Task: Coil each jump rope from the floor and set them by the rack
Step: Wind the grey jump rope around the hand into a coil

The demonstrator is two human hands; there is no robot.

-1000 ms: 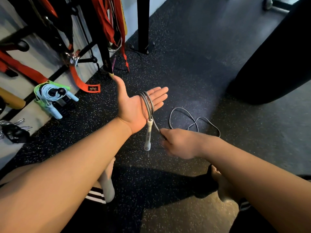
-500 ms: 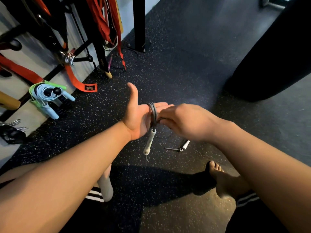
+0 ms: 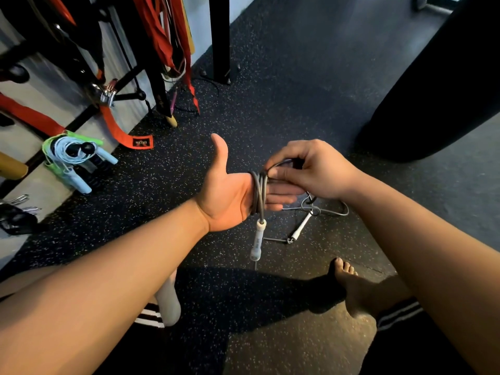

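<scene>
**Bare foot**: lower right, on the speckled floor. The shin is cut off by the right forearm.

**Grey jump rope**: wound in several turns round the left palm. The strands overlap, so the count is hard to make out.
- First handle: white, hangs below the palm.
- Second handle: white, lies on the floor just beyond, with slack cord looped beside it. Part of the slack is hidden behind the right hand.

**Left hand**: palm up, fingers straight, thumb raised. The fingertips are partly covered by the other hand.

**Right hand**: close over the left fingers, thumb and fingers pinching the cord at the top of the coil.
- Half a second ago it sat lower and hid the slack.
- A second ago it was down by the hanging handle, and the coil was thinner.

**Blue and green jump ropes**: coiled, at the foot of the rack, well to the left.
- The rack's top is cut off by the frame.
- An orange strap trails from the rack to the floor.

**Punching bag**: black, far right, cut off above and at the side.
</scene>
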